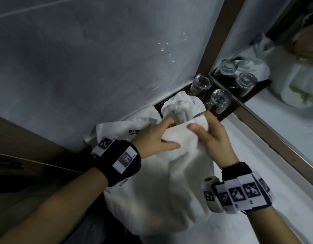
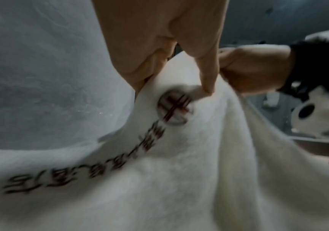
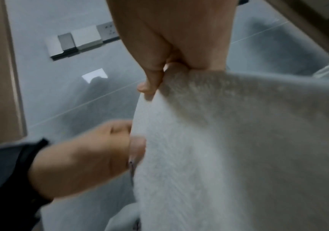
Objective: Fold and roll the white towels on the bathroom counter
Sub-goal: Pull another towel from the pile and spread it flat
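A white towel [image 1: 178,173] hangs down from both my hands over the white counter [image 1: 243,150]. My left hand [image 1: 161,136] grips its upper left edge, thumb on the near side. My right hand [image 1: 208,132] pinches the upper right corner, thumb on top. In the left wrist view the towel [image 2: 159,179] shows a round logo and a line of dark printed characters just below my left hand [image 2: 171,65]. The right wrist view has my right hand [image 3: 169,65] pinching the towel [image 3: 238,148] at its top edge. Another white towel [image 1: 180,104] sits bunched behind them, by the wall.
A flat towel with print [image 1: 127,124] lies at the left against the grey tiled wall [image 1: 99,59]. Two upturned glasses [image 1: 201,85] [image 1: 220,101] stand in the corner by the framed mirror [image 1: 275,81]. A wooden door frame [image 1: 20,138] is at the left.
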### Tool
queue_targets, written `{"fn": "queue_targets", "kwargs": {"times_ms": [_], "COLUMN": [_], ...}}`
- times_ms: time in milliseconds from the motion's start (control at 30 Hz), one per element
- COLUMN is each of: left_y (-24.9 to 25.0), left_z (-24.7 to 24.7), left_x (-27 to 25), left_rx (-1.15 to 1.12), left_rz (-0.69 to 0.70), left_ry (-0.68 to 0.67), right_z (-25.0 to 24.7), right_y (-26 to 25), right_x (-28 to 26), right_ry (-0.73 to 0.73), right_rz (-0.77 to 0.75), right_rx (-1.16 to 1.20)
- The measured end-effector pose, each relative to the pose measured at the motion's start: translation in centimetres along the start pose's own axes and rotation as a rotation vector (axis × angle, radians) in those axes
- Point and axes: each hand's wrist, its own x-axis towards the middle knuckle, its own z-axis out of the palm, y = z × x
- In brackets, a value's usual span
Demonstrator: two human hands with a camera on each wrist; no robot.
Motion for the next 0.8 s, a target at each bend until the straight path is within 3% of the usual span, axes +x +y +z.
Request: {"fn": "queue_targets", "kwargs": {"times_ms": [267,367,433,533,667,800], "left_y": [-5.1,-7.1,-8.5,-9.4,-8.0,-5.4], "left_z": [-2.5,-4.2,-5.0,-5.2,-4.5,-4.7], "left_x": [-1.9,-3.2,-4.2,-5.4,-6.1,-5.7], "left_rx": [0.378,0.410,0.304,0.022,-0.149,-0.112], "left_rz": [-0.171,-0.290,-0.316,-0.339,-0.285,-0.141], "left_ry": [-0.116,-0.167,-0.166,-0.014,0.123,0.158], "right_z": [-6.2,-7.0,-7.2,-6.5,-1.9,4.9], "right_y": [3.5,5.1,6.0,6.6,4.6,1.4], "right_x": [1.0,1.6,2.1,2.6,2.3,0.8], "right_ry": [0.454,0.546,0.563,0.519,0.366,-0.187], "right_rz": [0.058,0.134,0.206,0.215,-0.023,-0.236], "right_rx": [-0.120,-0.231,-0.361,-0.471,-0.524,-0.325]}}
